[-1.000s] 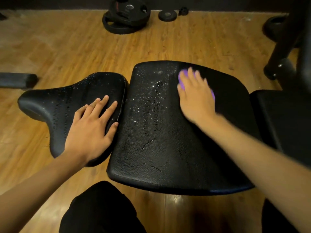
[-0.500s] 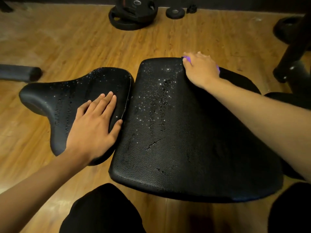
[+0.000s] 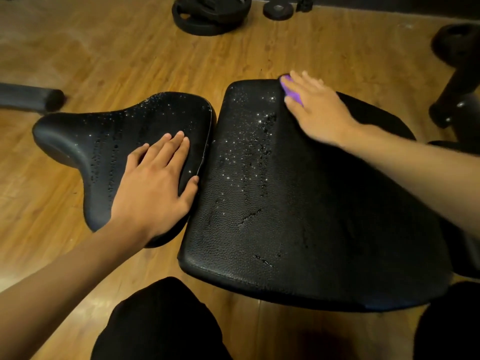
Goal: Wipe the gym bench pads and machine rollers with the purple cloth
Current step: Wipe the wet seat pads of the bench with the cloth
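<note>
Purple cloth (image 3: 292, 90) lies at the far edge of the large back pad (image 3: 298, 203), pressed flat under the right hand (image 3: 315, 110), fingers straight and close together. Left hand (image 3: 155, 185) rests palm-down, fingers extended, on the saddle-shaped seat pad (image 3: 104, 141). Both pads are black pebbled leatherette, beaded with droplets.

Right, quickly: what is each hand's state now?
Left hand: open, flat on the smaller pad.
Right hand: open, pressing the purple cloth on the larger pad.

bench pads (image 3: 104, 136) (image 3: 298, 216) – 2 | purple cloth (image 3: 291, 90) – 1 | hands (image 3: 155, 188) (image 3: 320, 111) – 2 | roller (image 3: 31, 99) – 1 | small weight plate (image 3: 278, 9) – 1
</note>
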`<act>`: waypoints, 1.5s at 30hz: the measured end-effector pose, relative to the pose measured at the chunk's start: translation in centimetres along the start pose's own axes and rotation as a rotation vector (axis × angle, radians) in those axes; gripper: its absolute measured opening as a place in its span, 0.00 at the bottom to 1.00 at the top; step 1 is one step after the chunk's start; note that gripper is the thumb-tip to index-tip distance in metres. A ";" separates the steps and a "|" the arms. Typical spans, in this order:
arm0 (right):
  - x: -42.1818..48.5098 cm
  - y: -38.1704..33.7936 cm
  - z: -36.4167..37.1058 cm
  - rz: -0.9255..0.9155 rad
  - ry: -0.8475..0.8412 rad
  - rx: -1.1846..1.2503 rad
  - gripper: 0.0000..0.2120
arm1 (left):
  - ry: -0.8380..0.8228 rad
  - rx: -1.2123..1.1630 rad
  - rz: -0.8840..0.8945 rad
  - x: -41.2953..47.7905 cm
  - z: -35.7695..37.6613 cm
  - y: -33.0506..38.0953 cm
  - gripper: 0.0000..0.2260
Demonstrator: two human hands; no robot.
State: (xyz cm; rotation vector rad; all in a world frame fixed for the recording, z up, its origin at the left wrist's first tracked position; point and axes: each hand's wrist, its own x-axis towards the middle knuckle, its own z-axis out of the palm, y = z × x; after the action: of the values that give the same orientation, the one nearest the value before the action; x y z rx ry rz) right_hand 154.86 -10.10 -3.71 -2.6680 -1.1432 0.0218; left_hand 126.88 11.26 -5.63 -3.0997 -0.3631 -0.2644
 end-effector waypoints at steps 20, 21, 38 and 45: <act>-0.3 -3.7 0.8 0.140 0.019 0.009 0.26 | -0.008 0.000 -0.005 -0.2 0.1 -0.1 0.33; -2.5 -4.8 1.4 0.130 0.018 0.015 0.26 | -0.017 0.000 -0.003 -0.2 0.1 -0.1 0.33; -6.9 -7.1 2.0 0.100 0.025 0.032 0.27 | -0.028 0.011 -0.007 -0.2 -0.2 -0.1 0.33; -18.3 -9.4 1.2 -0.183 -0.004 0.061 0.28 | -0.030 0.009 -0.008 -0.2 -0.5 0.2 0.34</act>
State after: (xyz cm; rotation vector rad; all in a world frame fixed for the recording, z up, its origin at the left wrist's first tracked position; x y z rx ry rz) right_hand 135.36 -16.73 -4.21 -2.5014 -1.3609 0.0298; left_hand 126.62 11.02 -5.16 -3.0966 -0.3763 -0.2162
